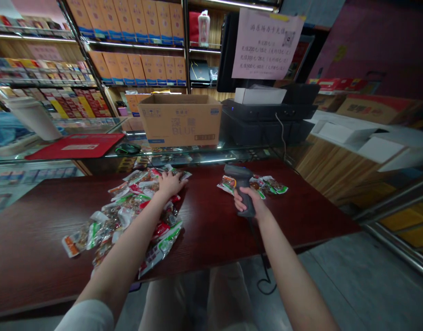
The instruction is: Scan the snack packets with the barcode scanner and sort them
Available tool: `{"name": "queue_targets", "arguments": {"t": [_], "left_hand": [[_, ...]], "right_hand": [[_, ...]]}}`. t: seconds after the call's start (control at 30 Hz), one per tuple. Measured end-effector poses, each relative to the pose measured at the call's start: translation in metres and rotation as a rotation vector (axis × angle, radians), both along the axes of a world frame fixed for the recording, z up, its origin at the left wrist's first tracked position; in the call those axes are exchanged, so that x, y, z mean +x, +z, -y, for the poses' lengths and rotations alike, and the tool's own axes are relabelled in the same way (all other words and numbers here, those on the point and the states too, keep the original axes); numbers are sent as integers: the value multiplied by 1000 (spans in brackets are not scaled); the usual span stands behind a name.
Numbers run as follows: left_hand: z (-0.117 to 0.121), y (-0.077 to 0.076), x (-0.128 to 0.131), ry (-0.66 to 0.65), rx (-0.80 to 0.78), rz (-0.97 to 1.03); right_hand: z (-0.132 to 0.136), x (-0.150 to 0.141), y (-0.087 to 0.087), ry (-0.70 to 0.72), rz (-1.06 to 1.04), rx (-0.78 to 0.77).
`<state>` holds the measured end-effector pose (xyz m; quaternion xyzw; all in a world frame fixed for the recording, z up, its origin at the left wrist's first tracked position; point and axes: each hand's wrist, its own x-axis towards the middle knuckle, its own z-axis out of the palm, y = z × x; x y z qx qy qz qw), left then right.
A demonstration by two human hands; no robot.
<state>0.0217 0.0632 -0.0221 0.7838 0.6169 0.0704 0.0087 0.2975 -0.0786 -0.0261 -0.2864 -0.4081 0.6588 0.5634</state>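
Note:
My left hand (pixel 170 185) lies over the far right side of a heap of snack packets (pixel 125 209), its fingers spread and touching the packets beneath. These are small clear plastic packets with red, green and orange printing and brownish contents. My right hand (pixel 249 201) is wrapped around the handle of a dark barcode scanner (pixel 239 172), held upright above the table with its head towards the left. A few more snack packets (pixel 270 185) lie behind and beside the scanner, partly hidden by it. The scanner's cable (pixel 261 250) hangs down over the table's front edge.
The dark red wooden table (pixel 204 230) backs onto a glass counter. A cardboard box (pixel 180 122), a red mat (pixel 76 145), a black mouse (pixel 127 148), a white cup (pixel 34 117) and a black printer-like machine (pixel 266 124) stand there. Shelves of boxes rise behind.

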Motion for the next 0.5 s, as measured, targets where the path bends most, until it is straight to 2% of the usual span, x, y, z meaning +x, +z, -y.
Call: {"name": "queue_targets", "arguments": {"t": [0.13, 0.27, 0.5], "left_hand": [[0, -3, 1, -16, -8, 79], [3, -7, -1, -44, 4, 29], [-4, -14, 4, 5, 2, 16]], "right_hand": [[0, 1, -1, 4, 20, -3], [0, 0, -2, 4, 34, -12], [1, -2, -4, 23, 53, -9]]}}
